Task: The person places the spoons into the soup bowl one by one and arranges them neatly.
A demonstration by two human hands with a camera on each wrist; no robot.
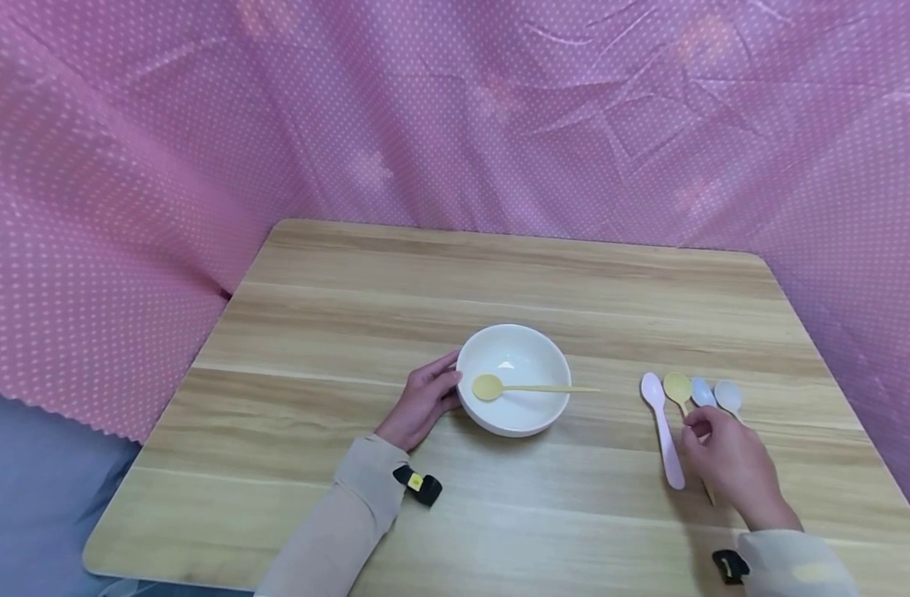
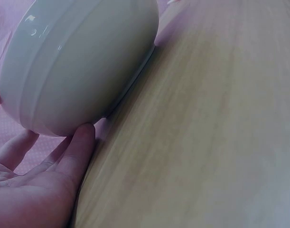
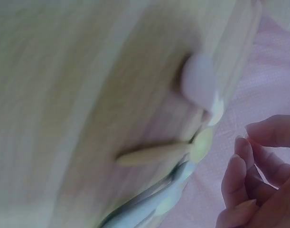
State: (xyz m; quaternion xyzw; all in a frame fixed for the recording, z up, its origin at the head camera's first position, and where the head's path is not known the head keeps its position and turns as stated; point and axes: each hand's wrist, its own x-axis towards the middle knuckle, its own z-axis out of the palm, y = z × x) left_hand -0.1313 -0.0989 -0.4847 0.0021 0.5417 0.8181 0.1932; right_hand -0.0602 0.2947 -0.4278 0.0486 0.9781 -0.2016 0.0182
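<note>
A white bowl (image 1: 514, 414) stands on the table, and a yellow spoon (image 1: 488, 387) lies across it with its handle over the right rim. My left hand (image 1: 425, 402) holds the bowl's left side, thumb at the rim; in the left wrist view, fingertips (image 2: 84, 135) press its outer wall low down. To the right, a pink spoon (image 1: 662, 431), another yellow spoon (image 1: 677, 386), a blue spoon (image 1: 702, 391) and a white spoon (image 1: 728, 395) lie side by side. Over their handles hovers my right hand (image 1: 731, 456), fingers loosely bent, nothing visible between thumb and fingertips (image 3: 236, 166).
The wooden table (image 1: 275, 398) has rounded corners. Pink dotted cloth (image 1: 455, 124) hangs behind it and along both sides. At the lower left is a blue-grey surface (image 1: 36, 489) beyond the table edge. Each wrist carries a black strap device (image 1: 419, 483).
</note>
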